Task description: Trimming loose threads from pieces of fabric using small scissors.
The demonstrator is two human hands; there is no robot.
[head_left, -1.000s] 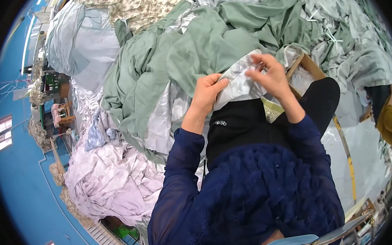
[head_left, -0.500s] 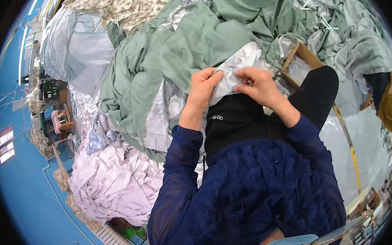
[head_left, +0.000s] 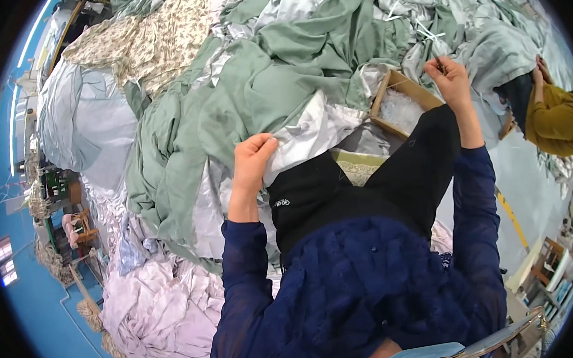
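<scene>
My left hand (head_left: 252,164) is closed in a pinch on the edge of a green fabric sheet (head_left: 262,76) with a shiny white underside. That white side (head_left: 307,136) is turned up and stretches from my fingers across my lap. My right hand (head_left: 451,85) is raised to the right, well apart from the fabric edge. Its fingertips are pressed together around a small dark thing, too small to name. No thread shows clearly between the hands.
Beside my right knee stands an open cardboard box (head_left: 376,103) with whitish clear scraps. Around me lie heaps of green, floral (head_left: 156,46), pale blue (head_left: 86,121) and pink (head_left: 164,315) fabric. Another person's mustard sleeve (head_left: 555,119) is at the far right.
My right hand has moved away from the fabric, up and to the right. My left hand, still pinching the edge, has shifted left and lower in the view.
</scene>
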